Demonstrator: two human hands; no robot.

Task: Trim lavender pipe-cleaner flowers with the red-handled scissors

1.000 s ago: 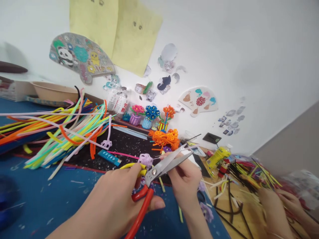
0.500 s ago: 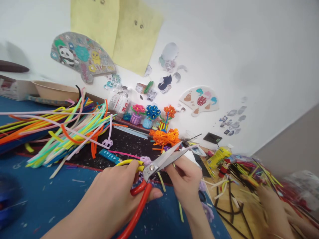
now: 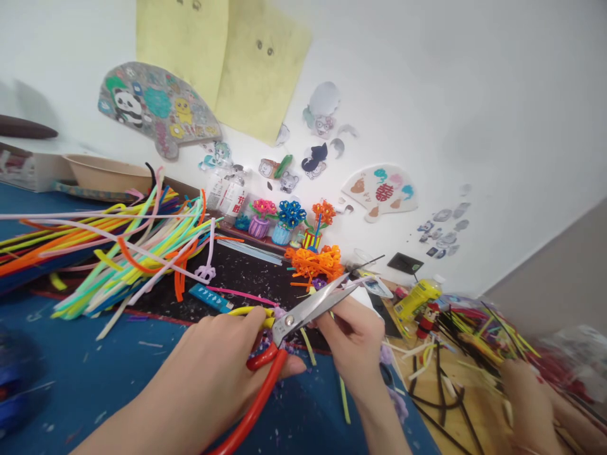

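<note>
My left hand [image 3: 215,373] comes in from the lower left and grips scissors [image 3: 303,311] with red and yellow handles. Their metal blades point up and right and are nearly closed. My right hand [image 3: 353,338] sits just right of the blades, fingers pinched together at them on something too small to make out. A bit of a purple pipe-cleaner piece [image 3: 279,312] shows behind the scissors' pivot. Both hands hover over a blue mat [image 3: 109,373].
A heap of coloured pipe cleaners [image 3: 118,246] lies at the left. Orange pipe-cleaner flowers [image 3: 317,262] and small potted ones [image 3: 287,221] stand by the wall. Another person's hands [image 3: 535,398] work among black and yellow stems at the right, near a yellow glue bottle [image 3: 417,296].
The scissor blades have closed further and the handles have dropped a little. The purple piece has slipped almost out of sight behind them. The other person's hands have moved lower right.
</note>
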